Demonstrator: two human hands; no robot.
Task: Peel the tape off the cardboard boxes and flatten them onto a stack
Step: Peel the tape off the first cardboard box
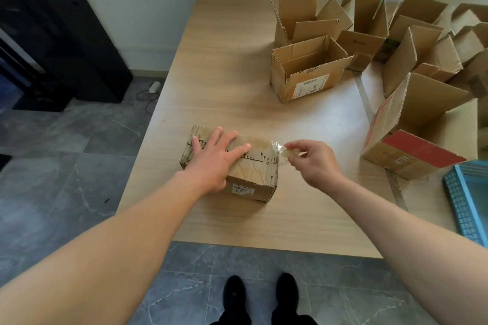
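Your pale wooden surface [237, 74] carries everything. A cluster of open brown cardboard boxes [306, 71] stands beyond and to the right of the sealed, worn brown cardboard box [253, 169], which sits near the front edge. Your left grip [211, 158] lies flat on that box's top, fingers spread and straight. Just right of the box, your right grip [314, 161] pinches the lifted end of the clear tape strip [277, 149].

My left hand [215, 159] covers part of the top of the box [258, 167]; the label [243, 189] below my wrist is too small to read. Right of my right hand [317, 161], which pinches hard-to-trace clear tape [277, 149], the blue basket [460, 192] is cut off.
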